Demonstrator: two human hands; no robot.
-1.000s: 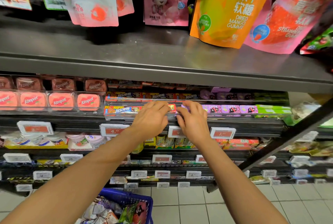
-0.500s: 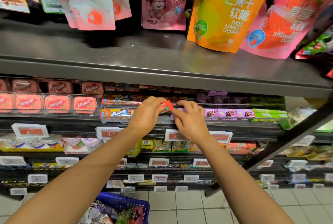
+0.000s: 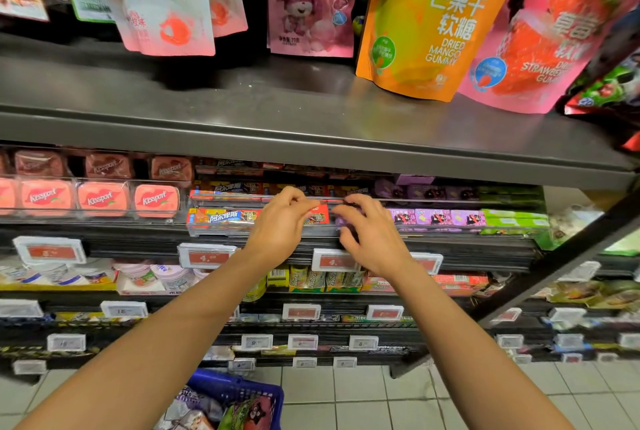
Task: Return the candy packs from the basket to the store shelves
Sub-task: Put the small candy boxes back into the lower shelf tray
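Red candy pack (image 3: 317,215) sits at the shelf tray (image 3: 221,232) front, pinched in the left hand (image 3: 280,225) grip, fingers curled on its left end. Right hand (image 3: 372,235) just right of that grip, fingers bent at the tray edge; hold not discernible. Price tags (image 3: 204,256) below the grip. Blue basket (image 3: 239,391) far beneath, holding packs

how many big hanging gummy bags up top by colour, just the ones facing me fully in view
Pink bags: 3, one with a white panel, one with a cartoon figure, and the strawberry gummy bag
Orange bags: 1, the mango gummy bag
Total: 4
Bags cut off at the frame's edges are left out.
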